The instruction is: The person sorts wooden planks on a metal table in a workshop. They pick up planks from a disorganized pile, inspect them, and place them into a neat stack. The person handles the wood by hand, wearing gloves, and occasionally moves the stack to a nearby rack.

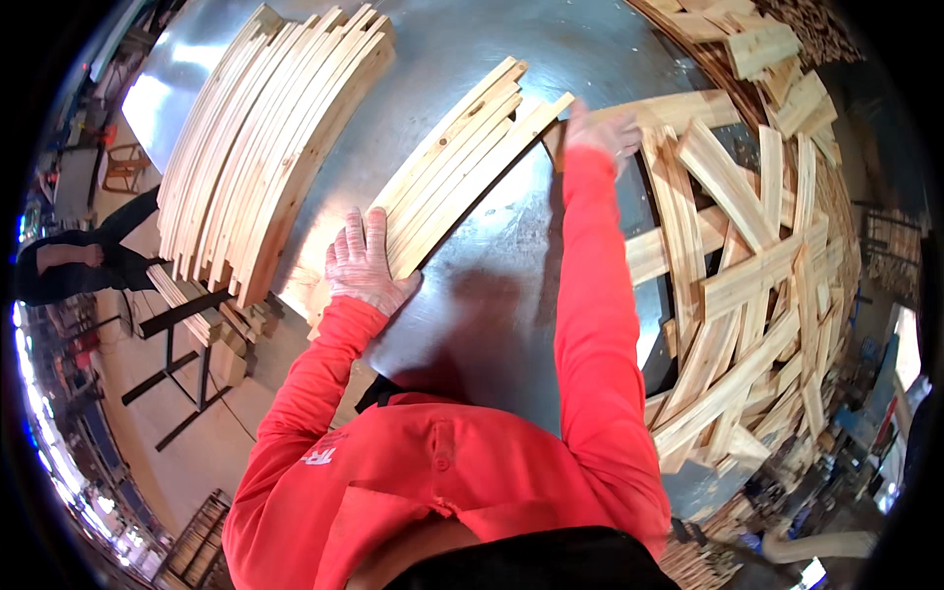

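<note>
My left hand rests with its fingers stretched out against the near ends of a small row of pale wooden strips. The strips lie side by side, slanting away to the upper right on a shiny metal tabletop. My right arm reaches far forward. At the left end of a flat wooden board, my right hand has its fingers bent over the wood; its grip is slightly blurred. This board lies at the far edge of a jumbled heap of loose boards.
A large stack of aligned strips stands at the left of the table. Beyond it is another person's dark-sleeved arm. Below the stack is a black metal stand with wood pieces. More offcuts lie at the far right.
</note>
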`<state>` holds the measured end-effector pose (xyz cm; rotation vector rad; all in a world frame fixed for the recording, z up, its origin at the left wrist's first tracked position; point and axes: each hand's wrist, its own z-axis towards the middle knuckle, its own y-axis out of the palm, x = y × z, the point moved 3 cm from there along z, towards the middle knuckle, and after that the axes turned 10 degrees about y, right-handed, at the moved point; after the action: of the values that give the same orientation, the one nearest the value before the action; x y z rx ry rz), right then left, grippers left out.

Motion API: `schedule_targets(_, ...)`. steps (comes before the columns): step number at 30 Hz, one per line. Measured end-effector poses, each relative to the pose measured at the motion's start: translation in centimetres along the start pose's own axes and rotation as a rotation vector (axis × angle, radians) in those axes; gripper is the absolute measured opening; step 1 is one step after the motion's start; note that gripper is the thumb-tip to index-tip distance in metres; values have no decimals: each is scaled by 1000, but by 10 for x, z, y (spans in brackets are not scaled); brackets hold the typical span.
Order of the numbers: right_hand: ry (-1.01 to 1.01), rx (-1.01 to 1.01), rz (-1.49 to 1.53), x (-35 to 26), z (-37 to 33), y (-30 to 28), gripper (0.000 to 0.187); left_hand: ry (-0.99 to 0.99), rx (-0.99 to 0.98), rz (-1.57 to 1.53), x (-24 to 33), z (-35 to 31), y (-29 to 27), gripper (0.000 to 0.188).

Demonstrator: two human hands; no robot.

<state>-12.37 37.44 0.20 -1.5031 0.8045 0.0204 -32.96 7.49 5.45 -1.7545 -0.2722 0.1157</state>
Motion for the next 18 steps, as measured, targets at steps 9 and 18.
schedule_targets(9,230,101,-295,33,14,5,100,36,263,-81,-11,-1,-7,99)
schedule_targets(18,-285,-585,297,134,-282,4,74,-6,-15,-77,-21,6,6,117)
